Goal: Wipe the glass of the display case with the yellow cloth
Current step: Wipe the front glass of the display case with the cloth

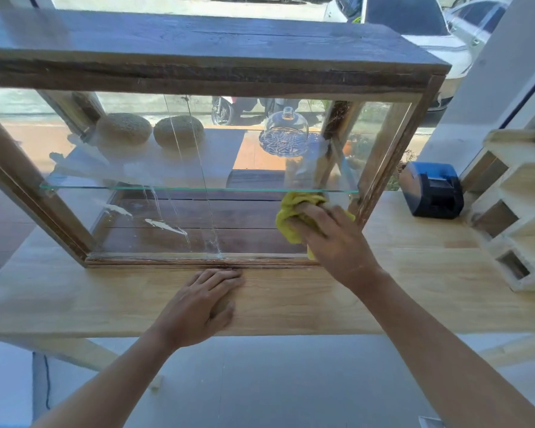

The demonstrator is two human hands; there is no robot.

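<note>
Display case (pixel 198 78): we see a wooden frame with a dark plank top, and it stands on a pale wooden counter (pixel 414 267).
Glass (pixel 167 217): this is the front pane of the case; it has white streaks and smears in its lower left part.
Yellow cloth (pixel 286 216): it is bunched against the glass, at the lower right corner of the case, just below the glass shelf (pixel 198 189).
Right hand (pixel 331 236): we see its fingers curled over the cloth, and they press it to the pane; the hand covers a big part of the cloth.
Left hand (pixel 203 304): it lies flat on the counter with straight fingers and holds nothing; its fingertips touch the bottom rail of the case, near the middle.
Inside the case: two round brown loaves (pixel 122 129) lie on the shelf at the left, and a clear glass dome (pixel 286 131) on a patterned plate stands at the right.
Counter: to the right of the case there is a small blue and black device (pixel 433 189), and further right a stepped rack of pale wood (pixel 513 217).
Room: behind the case is a window, and through it we see parked cars (pixel 414 20) and a motorbike (pixel 226 111); below the counter the floor (pixel 260 381) is grey.
</note>
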